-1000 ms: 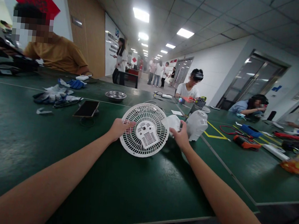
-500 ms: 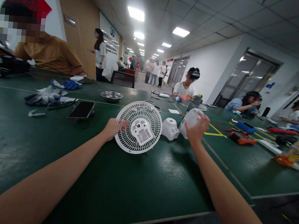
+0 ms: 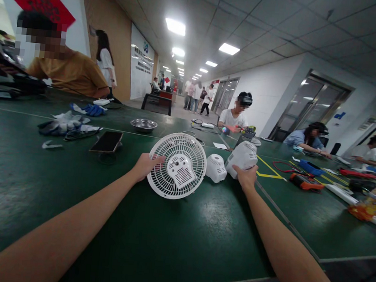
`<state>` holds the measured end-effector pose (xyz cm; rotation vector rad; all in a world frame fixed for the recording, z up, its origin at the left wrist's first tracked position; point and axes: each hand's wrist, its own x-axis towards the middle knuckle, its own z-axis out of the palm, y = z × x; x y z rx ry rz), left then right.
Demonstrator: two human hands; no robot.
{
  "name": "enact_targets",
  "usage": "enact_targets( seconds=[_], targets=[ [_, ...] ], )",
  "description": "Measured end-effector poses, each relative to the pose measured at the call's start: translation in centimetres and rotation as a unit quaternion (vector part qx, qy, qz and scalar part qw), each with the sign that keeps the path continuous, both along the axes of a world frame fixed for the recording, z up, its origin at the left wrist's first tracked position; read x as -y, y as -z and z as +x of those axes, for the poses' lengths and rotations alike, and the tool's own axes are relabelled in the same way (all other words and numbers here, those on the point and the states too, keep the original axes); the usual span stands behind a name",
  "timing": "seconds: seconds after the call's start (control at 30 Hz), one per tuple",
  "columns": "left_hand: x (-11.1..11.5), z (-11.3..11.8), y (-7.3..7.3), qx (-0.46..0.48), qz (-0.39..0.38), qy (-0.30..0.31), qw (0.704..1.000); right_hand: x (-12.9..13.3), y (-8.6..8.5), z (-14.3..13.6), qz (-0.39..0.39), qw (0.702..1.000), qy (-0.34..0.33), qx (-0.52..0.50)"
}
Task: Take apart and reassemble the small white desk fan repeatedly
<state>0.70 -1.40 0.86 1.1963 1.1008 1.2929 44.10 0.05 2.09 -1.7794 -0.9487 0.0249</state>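
My left hand (image 3: pixel 144 167) is closed on the left edge of a round white fan grille (image 3: pixel 192 162), its thumb lying over the ribs. The grille is tilted up with a slotted plastic centre facing me. On the right, my right hand (image 3: pixel 247 177) grips a white plastic fan housing (image 3: pixel 244 154) from its lower right side; some fingers are hidden behind it. Between the grille and that housing, a smaller white vented housing (image 3: pixel 216 168) stands on the green table (image 3: pixel 171 241).
A metal bowl (image 3: pixel 143 125), a phone (image 3: pixel 106 142) and gloves (image 3: pixel 63 124) lie to the left. Rightward are an orange multimeter (image 3: pixel 305 182), a blue tray (image 3: pixel 310 167) and a bottle of orange liquid (image 3: pixel 370 205). Several people are around the table and beyond.
My right hand has moved from the top of the larger housing to its lower side, and the housing has turned to show its vents. The grille stays in my left hand.
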Motion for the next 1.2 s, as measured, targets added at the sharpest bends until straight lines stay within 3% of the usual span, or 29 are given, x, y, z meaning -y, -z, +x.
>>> enact_targets(
  seconds=[0.13,0.23,0.37,0.5,0.6,0.77,0.9,1.03,1.2],
  targets=[
    [0.4,0.1,-0.4,-0.003,0.006,0.002,1.0,0.8,-2.5,-1.9,0.102,0.995,0.014,0.002],
    [0.4,0.2,-0.5,-0.004,0.016,0.005,1.0,1.4,-3.8,-4.1,0.144,0.988,-0.041,0.034],
    [0.4,0.2,-0.5,-0.001,0.018,0.007,1.0,1.9,-3.1,-7.2,0.062,0.985,-0.139,0.082],
    [0.4,0.1,-0.4,-0.003,0.026,0.005,1.0,1.9,-1.8,-8.5,0.0,0.982,-0.165,0.094],
    [0.1,0.0,-0.1,-0.012,0.033,0.005,0.999,1.6,-1.7,-7.6,0.008,0.985,-0.149,0.087],
    [-0.3,-0.1,0.1,-0.01,0.015,0.014,1.0,1.2,-2.2,-4.0,0.015,0.991,-0.106,0.076],
    [0.0,-0.1,-0.1,-0.018,0.014,0.006,1.0,1.2,-2.1,-1.7,0.012,0.991,-0.116,0.067],
    [0.2,-0.2,-0.1,-0.015,0.006,0.022,1.0,1.1,-1.9,-1.3,0.015,0.988,-0.132,0.072],
    [-0.3,-0.1,0.3,-0.015,0.003,0.003,1.0,1.1,-2.6,-1.4,0.1,0.983,-0.141,0.066]
  ],
)
